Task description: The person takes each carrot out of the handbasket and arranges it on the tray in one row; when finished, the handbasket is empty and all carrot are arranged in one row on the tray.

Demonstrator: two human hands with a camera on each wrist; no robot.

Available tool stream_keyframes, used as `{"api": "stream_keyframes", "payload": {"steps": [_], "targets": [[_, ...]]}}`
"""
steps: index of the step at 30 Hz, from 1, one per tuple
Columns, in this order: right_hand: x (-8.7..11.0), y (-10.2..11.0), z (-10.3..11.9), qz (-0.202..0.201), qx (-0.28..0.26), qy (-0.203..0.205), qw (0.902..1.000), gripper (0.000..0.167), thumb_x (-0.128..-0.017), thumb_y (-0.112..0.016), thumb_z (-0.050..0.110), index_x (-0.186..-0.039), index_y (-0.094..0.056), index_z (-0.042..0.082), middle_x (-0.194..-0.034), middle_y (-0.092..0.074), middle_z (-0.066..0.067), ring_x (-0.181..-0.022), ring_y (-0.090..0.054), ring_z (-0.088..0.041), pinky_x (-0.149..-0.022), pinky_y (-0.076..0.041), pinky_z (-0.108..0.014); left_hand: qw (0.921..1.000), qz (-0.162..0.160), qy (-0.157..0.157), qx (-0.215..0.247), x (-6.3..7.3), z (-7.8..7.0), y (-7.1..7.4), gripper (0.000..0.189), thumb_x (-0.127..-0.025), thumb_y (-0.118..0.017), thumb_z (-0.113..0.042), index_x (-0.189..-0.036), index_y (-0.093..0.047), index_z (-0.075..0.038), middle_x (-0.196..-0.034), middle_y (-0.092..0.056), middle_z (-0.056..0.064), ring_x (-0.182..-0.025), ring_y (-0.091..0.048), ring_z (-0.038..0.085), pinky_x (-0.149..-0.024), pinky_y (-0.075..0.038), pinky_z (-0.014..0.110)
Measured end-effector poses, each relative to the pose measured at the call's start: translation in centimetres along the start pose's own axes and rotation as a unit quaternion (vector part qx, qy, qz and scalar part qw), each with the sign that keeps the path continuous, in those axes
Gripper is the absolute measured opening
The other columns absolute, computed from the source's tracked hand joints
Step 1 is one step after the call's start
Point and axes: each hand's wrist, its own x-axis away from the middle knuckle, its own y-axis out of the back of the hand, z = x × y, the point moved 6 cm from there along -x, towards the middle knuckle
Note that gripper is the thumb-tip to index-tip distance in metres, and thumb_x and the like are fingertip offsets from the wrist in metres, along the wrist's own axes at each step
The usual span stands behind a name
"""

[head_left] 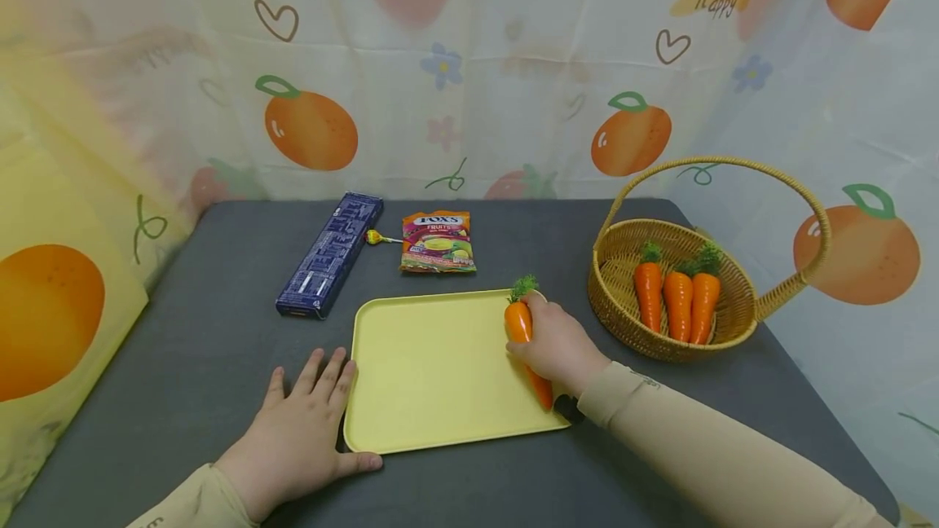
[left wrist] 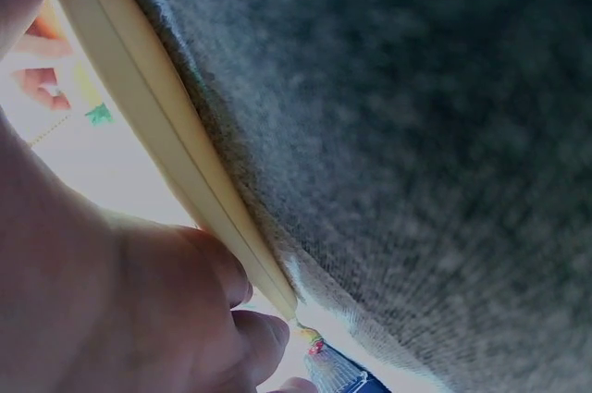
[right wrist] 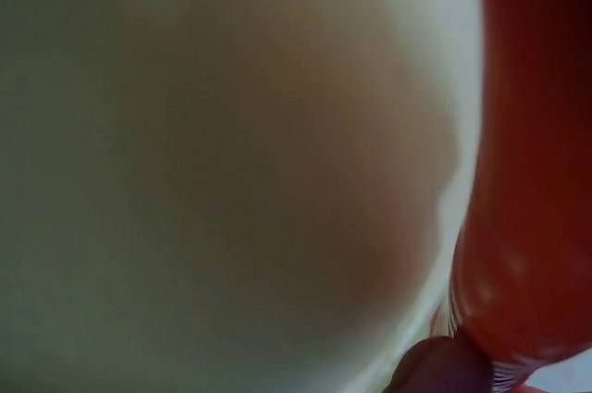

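Note:
My right hand (head_left: pixel 563 346) grips an orange carrot (head_left: pixel 517 323) with a green tuft, over the right side of a pale yellow tray (head_left: pixel 425 373). The carrot lies lengthwise along that side, its tip toward me. Close up in the right wrist view, the carrot (right wrist: pixel 536 171) looks deep red beside the pale tray surface. My left hand (head_left: pixel 297 434) lies at the tray's left edge with fingers straight and spread. In the left wrist view its fingertips touch the tray's rim (left wrist: pixel 176 153). Whether the carrot rests fully on the tray, I cannot tell.
To the right stands a wicker basket (head_left: pixel 623 328) with a tall handle, with 3 carrots (head_left: pixel 678 304) inside. Behind the tray lie a long dark blue box (head_left: pixel 330 255), a lollipop (head_left: pixel 375 237) and a candy bag (head_left: pixel 438 243). A dark grey cloth (head_left: pixel 205 332) covers the table.

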Motion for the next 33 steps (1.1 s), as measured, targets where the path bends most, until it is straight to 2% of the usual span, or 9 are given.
{"api": "stream_keyframes", "payload": {"steps": [6,12,18,27,33], "targets": [[-0.2,-0.8,-0.2,0.014,0.009,-0.013,0.9998,0.079,-0.095,-0.087,0.029,-0.159,-0.048,0.003,-0.126,-0.066,-0.018,-0.106,-0.065,-0.032,-0.098,-0.058,-0.051,1.0000,0.002,-0.001,0.005,0.0,0.0,0.1,0.143,-0.078,-0.052,-0.106,-0.173,-0.031,-0.001,-0.182,-0.022,0.025,-0.166,-0.021,0.054,-0.119,-0.016,0.091],[-0.2,-1.0,-0.2,0.021,0.006,-0.020,0.9996,0.083,-0.093,-0.089,0.030,-0.158,-0.045,0.002,-0.121,-0.065,-0.018,-0.100,-0.066,-0.031,-0.094,-0.059,-0.050,1.0000,0.000,-0.003,0.003,0.0,0.0,0.1,0.143,-0.078,-0.051,-0.106,-0.173,-0.031,-0.001,-0.182,-0.022,0.025,-0.166,-0.021,0.054,-0.119,-0.017,0.090],[0.1,-0.8,-0.1,0.030,0.009,-0.029,0.9991,0.092,-0.092,-0.090,0.036,-0.162,-0.041,0.001,-0.125,-0.065,-0.019,-0.102,-0.066,-0.032,-0.098,-0.058,-0.051,1.0000,0.002,-0.001,0.004,0.0,0.0,0.1,0.143,-0.077,-0.051,-0.106,-0.173,-0.031,-0.001,-0.182,-0.023,0.025,-0.167,-0.021,0.054,-0.119,-0.016,0.090],[0.7,1.6,-0.3,0.034,0.020,-0.020,0.9990,0.102,-0.095,-0.086,0.044,-0.169,-0.033,0.000,-0.152,-0.057,-0.030,-0.127,-0.066,-0.042,-0.113,-0.054,-0.057,1.0000,-0.006,-0.005,-0.003,0.2,0.1,0.2,0.141,-0.079,-0.052,-0.105,-0.173,-0.033,-0.001,-0.181,-0.025,0.026,-0.166,-0.022,0.055,-0.119,-0.017,0.090],[0.8,5.3,-0.8,0.027,-0.004,-0.023,0.9994,0.099,-0.101,-0.079,0.046,-0.173,-0.027,0.003,-0.168,-0.044,-0.032,-0.146,-0.055,-0.050,-0.117,-0.049,-0.064,1.0000,-0.002,-0.005,0.001,0.1,0.0,0.3,0.142,-0.078,-0.052,-0.105,-0.173,-0.033,-0.001,-0.181,-0.025,0.026,-0.166,-0.021,0.055,-0.118,-0.017,0.091]]}}
